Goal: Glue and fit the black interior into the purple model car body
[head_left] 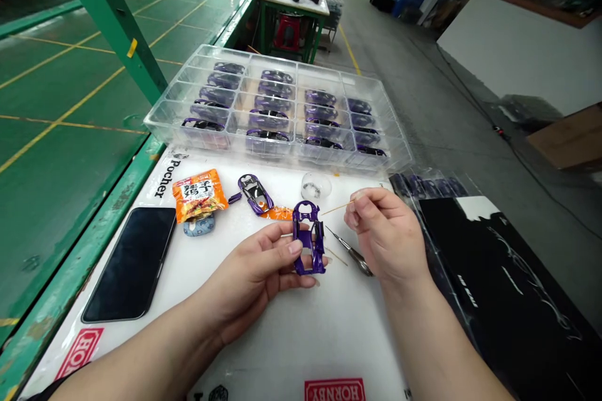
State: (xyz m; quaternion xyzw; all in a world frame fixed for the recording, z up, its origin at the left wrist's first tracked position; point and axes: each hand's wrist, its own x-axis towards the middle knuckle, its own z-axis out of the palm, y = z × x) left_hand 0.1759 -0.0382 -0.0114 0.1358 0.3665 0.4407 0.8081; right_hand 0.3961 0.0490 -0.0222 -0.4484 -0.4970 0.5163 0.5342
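Observation:
Between the thumb and fingers of my left hand (268, 260) is a purple toy car body shell (307, 239), tilted up with its window openings showing. My right hand (388, 229) pinches a thin wooden toothpick (336, 207), whose tip points left, close to the shell's upper right side. Whether the tip touches the shell I cannot tell. Under the right hand lies a small metal-tipped hand tool (353, 253), with a second thin stick (339, 258) beside it. Behind the shell stands a small clear round dish (316, 186). Another purple car body (254, 194) rests on the table.
A clear compartment tray (263, 145) with several purple car bodies spans the table's back. On the left lie a black phone (129, 263), an orange snack packet (200, 196) and a blue object (199, 225). A black printed box (498, 288) is at right.

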